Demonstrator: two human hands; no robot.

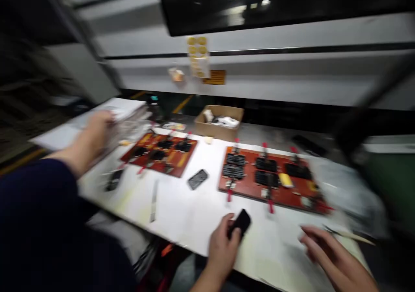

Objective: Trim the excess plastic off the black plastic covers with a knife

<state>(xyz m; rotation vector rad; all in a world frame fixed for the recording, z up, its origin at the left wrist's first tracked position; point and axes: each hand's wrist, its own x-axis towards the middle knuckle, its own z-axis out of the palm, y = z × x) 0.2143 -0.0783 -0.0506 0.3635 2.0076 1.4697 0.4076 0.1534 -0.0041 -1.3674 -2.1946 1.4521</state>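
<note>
My left hand (223,245) is closed around a small black rectangular panel (242,221), holding it above the near edge of the white tabletop. To the right, my right hand (333,257) hovers over the table with loosely bent fingers, slightly blurred; nothing shows in it. A thin pointed tool (353,237) lies close beyond that hand. Ahead is a red-brown fixture board (249,188) with several black panels held under red-tipped clamps and a yellow piece (285,180) on it. A loose black ribbed panel (197,179) lies flat on the table.
A second clamp board (181,164) stands further left. At the far left another person's hand (97,129) touches a stack of white sheets (126,110). A cardboard box (215,131) with white items sits at the back. Clear plastic bagging (350,192) lies right; a metal strip (154,203) lies left.
</note>
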